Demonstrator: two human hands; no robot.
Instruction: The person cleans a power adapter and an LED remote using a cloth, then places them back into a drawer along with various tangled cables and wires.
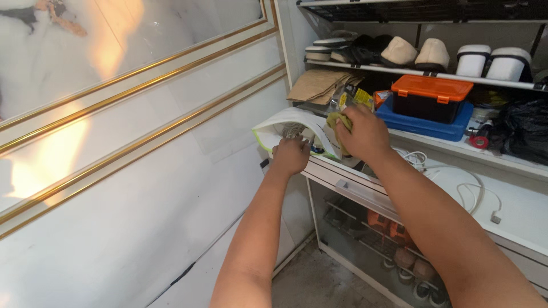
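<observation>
Up close, L hand (290, 156) gripping white bag (285, 122), R hand (363, 134) yellow cloth (337, 121)

The bag (297, 126) at the shelf's left edge was white with a green rim; the cloth (337, 121) was yellow-green. The box (432, 98) was black with an orange lid, on a blue case (422, 125). The cable (468, 188) was white. The wall (142, 114) was white marble-patterned with gold stripes.

White bag with green trim (285, 122) on shelf edge, yellow packet (361, 98) behind, brown paper bag (317, 84)
</observation>
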